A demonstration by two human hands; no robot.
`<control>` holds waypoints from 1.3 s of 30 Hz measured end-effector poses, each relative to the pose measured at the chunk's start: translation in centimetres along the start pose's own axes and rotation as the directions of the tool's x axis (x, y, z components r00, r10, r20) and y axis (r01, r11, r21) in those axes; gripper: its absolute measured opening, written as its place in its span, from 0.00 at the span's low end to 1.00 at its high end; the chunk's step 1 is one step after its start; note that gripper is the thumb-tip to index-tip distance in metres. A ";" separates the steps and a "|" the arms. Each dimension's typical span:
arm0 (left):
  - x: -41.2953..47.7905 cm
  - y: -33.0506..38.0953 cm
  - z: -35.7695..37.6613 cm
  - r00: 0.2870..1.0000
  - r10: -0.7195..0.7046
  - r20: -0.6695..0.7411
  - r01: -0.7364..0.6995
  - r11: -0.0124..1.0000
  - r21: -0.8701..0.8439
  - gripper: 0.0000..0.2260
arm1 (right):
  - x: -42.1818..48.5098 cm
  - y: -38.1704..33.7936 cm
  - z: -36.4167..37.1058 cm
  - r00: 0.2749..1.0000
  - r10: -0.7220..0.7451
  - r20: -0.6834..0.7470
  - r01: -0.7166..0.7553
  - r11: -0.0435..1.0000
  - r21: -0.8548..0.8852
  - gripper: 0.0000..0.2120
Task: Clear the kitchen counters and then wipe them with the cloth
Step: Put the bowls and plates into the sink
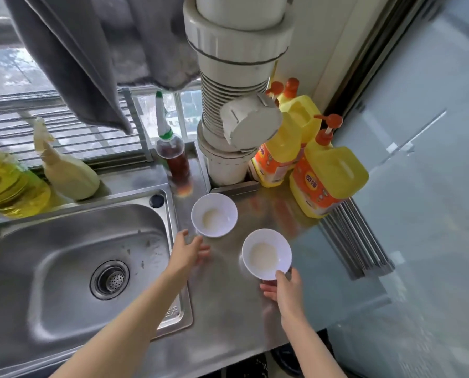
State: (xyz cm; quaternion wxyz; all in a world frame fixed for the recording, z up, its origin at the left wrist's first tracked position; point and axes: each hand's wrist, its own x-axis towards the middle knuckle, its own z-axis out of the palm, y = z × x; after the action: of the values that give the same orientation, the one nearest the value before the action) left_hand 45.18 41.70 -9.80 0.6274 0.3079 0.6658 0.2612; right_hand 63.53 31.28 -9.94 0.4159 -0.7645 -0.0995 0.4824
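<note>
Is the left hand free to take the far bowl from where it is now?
Probably yes. The left hand is open, fingers spread, just short of the far bowl at its near-left rim. Nothing lies between them; the right hand is busy holding the near bowl.

Two white bowls stand upright on the steel surface [227, 309] right of the sink [72, 268]: far bowl [214, 214] just beside the sink's rim, near bowl [266, 253] farther right, each holding pale residue.
</note>
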 end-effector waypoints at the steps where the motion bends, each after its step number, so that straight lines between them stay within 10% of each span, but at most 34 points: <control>1: 0.4 0.3 0.4 1.000 -0.013 -0.001 0.013 1.000 -0.026 0.21 | 0.3 -0.2 -0.1 1.000 -0.011 0.010 0.012 1.000 -0.011 0.09; 14: 0.4 0.4 1.6 0.989 -0.074 -0.129 0.036 0.962 -0.271 0.16 | 2.4 -3.8 -0.9 0.974 -0.123 0.192 0.153 0.976 -0.152 0.14; 25: -2.5 -4.3 -12.9 0.908 -0.100 -0.406 -0.028 0.954 -0.297 0.14 | -1.7 -5.1 9.4 0.851 -0.200 0.485 0.346 0.909 -0.231 0.10; 31: -1.1 -8.5 -20.6 0.885 -0.222 -0.409 0.109 0.954 -0.281 0.17 | -5.1 -2.2 18.1 0.824 -0.070 0.562 0.226 0.951 -0.213 0.10; 39: 6.4 -11.5 -24.4 0.945 -0.203 -0.256 0.192 0.979 -0.065 0.18 | -4.5 5.3 27.1 0.940 0.115 0.320 -0.057 0.981 -0.186 0.14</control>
State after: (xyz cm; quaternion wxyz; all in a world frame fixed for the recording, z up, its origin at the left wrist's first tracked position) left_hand 19.77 39.63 -20.65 0.5632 0.1900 0.7648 0.2485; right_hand 37.66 40.05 -15.94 0.3037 -0.7100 -0.1757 0.6105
